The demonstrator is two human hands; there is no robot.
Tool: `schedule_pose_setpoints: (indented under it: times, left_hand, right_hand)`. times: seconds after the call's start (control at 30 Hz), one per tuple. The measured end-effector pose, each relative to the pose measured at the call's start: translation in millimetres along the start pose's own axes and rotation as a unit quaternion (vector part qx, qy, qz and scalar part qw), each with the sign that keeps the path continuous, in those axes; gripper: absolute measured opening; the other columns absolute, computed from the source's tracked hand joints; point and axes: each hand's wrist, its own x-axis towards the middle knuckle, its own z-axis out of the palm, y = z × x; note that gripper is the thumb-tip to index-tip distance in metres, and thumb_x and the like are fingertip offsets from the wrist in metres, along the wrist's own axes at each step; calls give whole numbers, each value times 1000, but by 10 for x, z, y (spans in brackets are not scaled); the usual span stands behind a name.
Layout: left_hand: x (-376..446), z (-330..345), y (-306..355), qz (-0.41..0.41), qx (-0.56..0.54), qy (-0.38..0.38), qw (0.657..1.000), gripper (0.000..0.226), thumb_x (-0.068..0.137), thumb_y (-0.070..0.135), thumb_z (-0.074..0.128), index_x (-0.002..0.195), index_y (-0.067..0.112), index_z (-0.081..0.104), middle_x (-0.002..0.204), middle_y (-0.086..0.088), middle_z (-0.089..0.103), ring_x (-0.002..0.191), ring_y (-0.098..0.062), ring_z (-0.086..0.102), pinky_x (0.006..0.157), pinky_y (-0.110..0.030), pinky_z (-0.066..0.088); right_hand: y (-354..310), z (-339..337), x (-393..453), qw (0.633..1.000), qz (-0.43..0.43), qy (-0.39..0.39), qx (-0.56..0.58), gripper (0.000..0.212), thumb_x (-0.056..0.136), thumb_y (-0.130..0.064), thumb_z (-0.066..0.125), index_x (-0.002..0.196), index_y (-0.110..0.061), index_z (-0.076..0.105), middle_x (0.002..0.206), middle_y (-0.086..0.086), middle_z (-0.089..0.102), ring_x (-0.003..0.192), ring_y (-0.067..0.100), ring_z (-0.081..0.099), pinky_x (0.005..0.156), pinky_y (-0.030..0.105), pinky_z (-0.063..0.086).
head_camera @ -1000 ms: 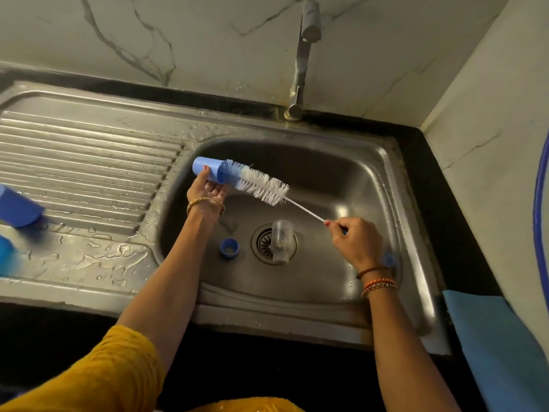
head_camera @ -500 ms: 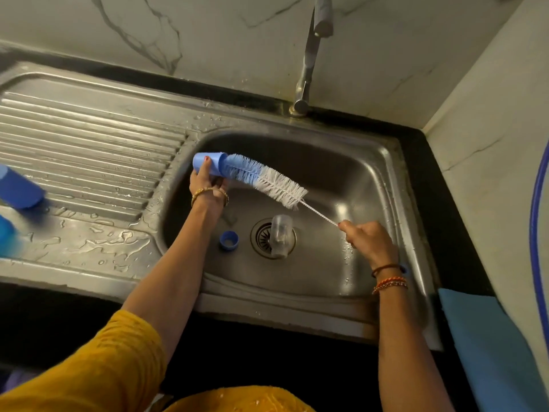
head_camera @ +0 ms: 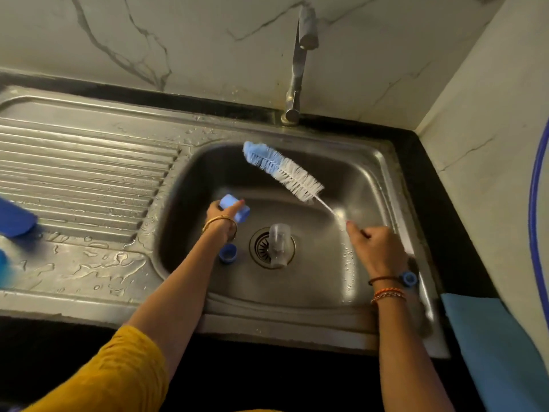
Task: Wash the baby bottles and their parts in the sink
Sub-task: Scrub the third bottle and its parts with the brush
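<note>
- Inside the steel sink basin (head_camera: 368, 179): a clear bottle part (head_camera: 278, 243) lying over the drain (head_camera: 261, 248), a small blue ring cap (head_camera: 228, 253) just left of the drain.
- On the wet drainboard (head_camera: 89, 173) at far left: a blue container (head_camera: 15, 218), cut off by the frame edge.
- Left hand (head_camera: 221, 215), low in the basin, curled round a blue cylindrical bottle cap (head_camera: 234, 207).
- Right hand (head_camera: 375, 248), closed round the wire handle of a bottle brush (head_camera: 282, 171); bristles raised over the basin, apart from the cap, blue tip pointing toward the back wall.
- Tap (head_camera: 300, 55) above, behind the basin.
- Blue cloth (head_camera: 487, 337) on the counter at right.
</note>
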Motion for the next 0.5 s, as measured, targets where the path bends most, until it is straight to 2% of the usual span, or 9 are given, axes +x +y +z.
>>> schedule_pose_setpoints:
  times: [0.1, 0.17, 0.27, 0.37, 0.5]
  left_hand:
    - [-11, 27, -157, 74, 232, -42, 969, 60, 75, 28, 75, 124, 8, 48, 120, -16, 55, 107, -30, 56, 85, -35, 46]
    - [4, 21, -275, 82, 326, -56, 940, 59, 76, 29, 74, 124, 7, 48, 121, -16, 54, 107, -29, 55, 80, -31, 41]
    - [-8, -9, -370, 87, 413, -59, 905, 52, 78, 32, 73, 118, 8, 51, 118, -13, 58, 99, -24, 54, 76, -30, 37]
    - [10, -34, -373, 105, 453, -43, 884, 52, 77, 40, 71, 116, 11, 52, 117, -13, 58, 99, -24, 53, 80, -33, 39]
    - [14, -5, -386, 127, 531, -42, 837, 70, 77, 58, 62, 127, 12, 43, 129, -14, 49, 121, -31, 41, 94, -39, 39]
  right_hand:
    - [26, 20, 15, 1000, -7, -8, -8, 55, 87, -42, 57, 47, -6, 47, 51, 13, 48, 55, 32, 48, 50, 30, 29]
    - [53, 35, 62, 1000, -10, -4, 9, 56, 87, -40, 57, 45, -7, 44, 46, 10, 46, 50, 28, 45, 49, 27, 25]
    - [63, 69, 122, 1000, -5, 5, 28, 58, 86, -40, 58, 42, -7, 41, 40, 3, 39, 43, 21, 38, 47, 24, 20]
    - [81, 104, 156, 1000, -10, -4, 13, 58, 86, -41, 58, 42, -9, 39, 42, 4, 41, 47, 26, 43, 48, 26, 24]
    - [69, 92, 172, 1000, -11, -1, -7, 58, 82, -47, 61, 44, -6, 42, 46, 9, 47, 52, 31, 49, 48, 31, 35]
